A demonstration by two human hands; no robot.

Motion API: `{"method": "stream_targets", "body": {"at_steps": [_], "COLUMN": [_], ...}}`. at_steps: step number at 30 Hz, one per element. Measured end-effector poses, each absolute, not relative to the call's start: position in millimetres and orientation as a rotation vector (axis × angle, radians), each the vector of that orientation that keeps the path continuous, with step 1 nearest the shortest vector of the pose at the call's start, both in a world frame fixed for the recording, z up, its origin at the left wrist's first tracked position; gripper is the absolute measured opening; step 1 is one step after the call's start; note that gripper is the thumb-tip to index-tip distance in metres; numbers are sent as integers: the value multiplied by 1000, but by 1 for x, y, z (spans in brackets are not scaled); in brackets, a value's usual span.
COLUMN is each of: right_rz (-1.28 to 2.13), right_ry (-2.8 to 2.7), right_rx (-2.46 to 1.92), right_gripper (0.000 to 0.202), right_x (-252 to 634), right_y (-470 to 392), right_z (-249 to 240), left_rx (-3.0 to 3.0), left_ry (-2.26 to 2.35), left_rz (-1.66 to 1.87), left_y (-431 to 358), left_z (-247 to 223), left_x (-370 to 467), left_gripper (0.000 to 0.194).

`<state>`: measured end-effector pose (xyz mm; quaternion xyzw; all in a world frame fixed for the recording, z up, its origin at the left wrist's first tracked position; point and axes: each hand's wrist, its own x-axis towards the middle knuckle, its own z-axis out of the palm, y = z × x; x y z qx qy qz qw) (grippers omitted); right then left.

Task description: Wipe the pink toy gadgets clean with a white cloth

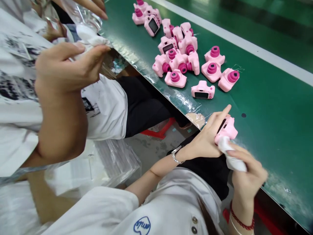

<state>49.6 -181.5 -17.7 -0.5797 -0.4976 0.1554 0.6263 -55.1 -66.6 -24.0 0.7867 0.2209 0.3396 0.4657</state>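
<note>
"Looking at the hands first, where is the pink camera [229, 128] found?"

"It is held by the left hand [207, 138], close to the near edge of the green table [274, 130]; its dark screen [221, 125] is turned toward that hand. The index finger [225, 111] is stretched out past the body, while the grip of the other fingers is partly hidden"

"And how are the fingers of the right hand [250, 171] set?"

"They are closed narrowly on a bunched white cloth [236, 163], whose tip is laid against the lower end of the camera"

"Which way is the camera placed from those fingers?"

"Up and to the left in the view, just beyond the cloth. The long axis is slanted from lower left to upper right, so the lower end is the part reached by the cloth"

"Which hand is counted nearer?"

"The left: the body is touched by it directly, whereas the right fingers are separated from it by the cloth. Other pink cameras [179, 62] are scattered farther up the table, apart from both hands"
</note>
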Motion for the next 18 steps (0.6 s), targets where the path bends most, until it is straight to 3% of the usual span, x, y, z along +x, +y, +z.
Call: {"method": "stream_targets", "body": {"at_steps": [5, 12, 18], "right_rz": [235, -19, -423], "right_ry": [-341, -488, -687], "right_rx": [-1319, -1298, -1429], "right_gripper": [25, 38, 40], "right_x": [77, 69, 42], "right_y": [-181, -161, -145], "right_z": [-22, -17, -18], "left_rx": [1894, 1687, 708], "left_ry": [553, 510, 445], "left_rz": [761, 774, 526], "left_y": [-72, -72, -75], "left_z": [-15, -5, 1], "left_x": [-56, -58, -49], "left_gripper": [105, 93, 69]}}
